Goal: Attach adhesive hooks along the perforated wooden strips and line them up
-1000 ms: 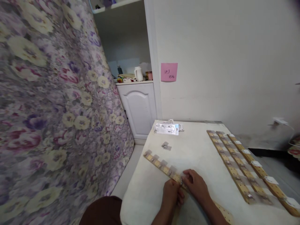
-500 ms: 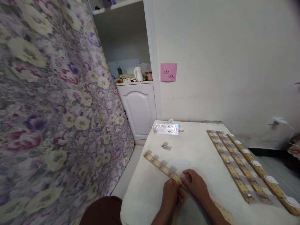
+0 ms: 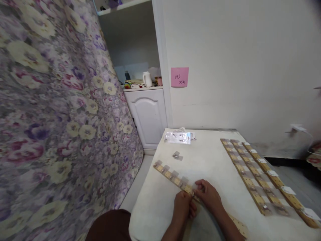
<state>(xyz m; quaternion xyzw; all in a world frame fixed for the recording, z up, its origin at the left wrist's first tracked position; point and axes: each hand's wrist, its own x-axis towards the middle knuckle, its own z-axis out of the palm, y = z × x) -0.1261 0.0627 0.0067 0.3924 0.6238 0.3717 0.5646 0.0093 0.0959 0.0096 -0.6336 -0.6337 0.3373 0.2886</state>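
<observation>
A narrow wooden strip (image 3: 177, 181) with small holes lies slantwise on the table. Along it sit several small metal clips with clear plastic tabs. My left hand (image 3: 182, 205) is closed around the near part of the strip, its fingers curled at the edge. Bent over the same spot, my right hand (image 3: 208, 194) has its thumb and fingers pinched at a small metal clip (image 3: 193, 193) on the strip. The fingertips partly hide this clip. One loose clip with a clear tab (image 3: 177, 155) lies beyond the strip.
Clear plastic packaging (image 3: 177, 137) lies at the table's far left corner. On the right are two wooden strips (image 3: 252, 191) bearing clear-tabbed clips and one strip (image 3: 276, 181) with white tabs. Another holed strip (image 3: 237, 225) lies partly under my right forearm. A floral curtain (image 3: 62, 134) hangs left.
Both hands stay at the same clip on the strip, with only a tiny shift of the right fingers. The view has moved slightly; the other things lie as before.
</observation>
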